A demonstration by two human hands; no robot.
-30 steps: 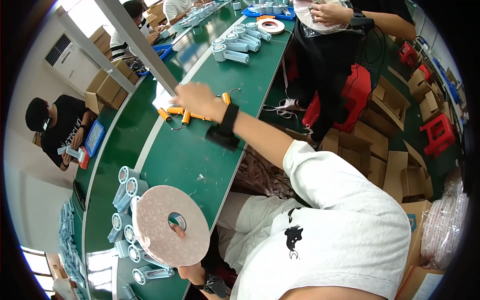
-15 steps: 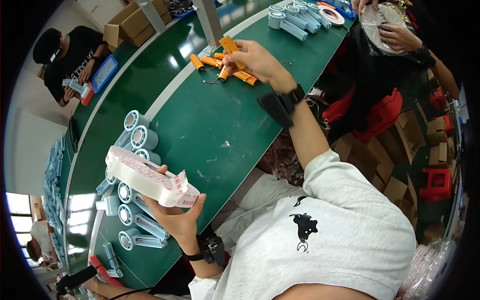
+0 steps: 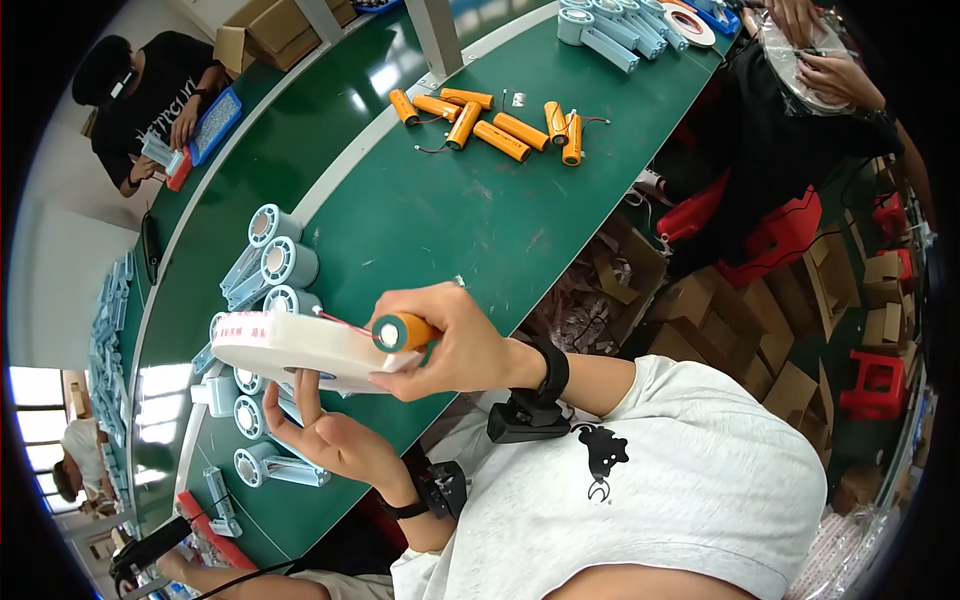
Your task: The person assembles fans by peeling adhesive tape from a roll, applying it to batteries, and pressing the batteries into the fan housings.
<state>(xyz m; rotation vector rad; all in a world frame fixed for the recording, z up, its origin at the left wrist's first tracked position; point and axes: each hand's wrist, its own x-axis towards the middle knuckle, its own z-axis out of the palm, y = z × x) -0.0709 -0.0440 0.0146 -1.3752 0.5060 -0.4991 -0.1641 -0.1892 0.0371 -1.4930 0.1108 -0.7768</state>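
Note:
My right hand (image 3: 450, 340) is closed around an orange cylindrical battery (image 3: 412, 331), its end facing me and a thin red wire trailing from it. The battery is at the right side of a thick roll of white tape (image 3: 300, 350) with a printed liner, and the thumb of that hand appears to touch the roll. My left hand (image 3: 335, 435) is below the roll, with fingers hooked up into its core opening. The roll is tilted above the table and partly covers light-blue handheld fans (image 3: 289, 262) standing along the left side.
Several orange batteries (image 3: 500, 141) with wires lie farther up the green table (image 3: 400, 230). Beyond them are more blue fans (image 3: 600, 40) and a flat tape roll (image 3: 690, 25). Two people work nearby, one across the table and one at right. Cardboard boxes (image 3: 720, 325) and a red stool (image 3: 873, 385) stand on the floor.
My right hand has come back from the battery pile toward the tape roll, bringing one battery. The roll has turned, and my left hand has shifted lower beneath it.

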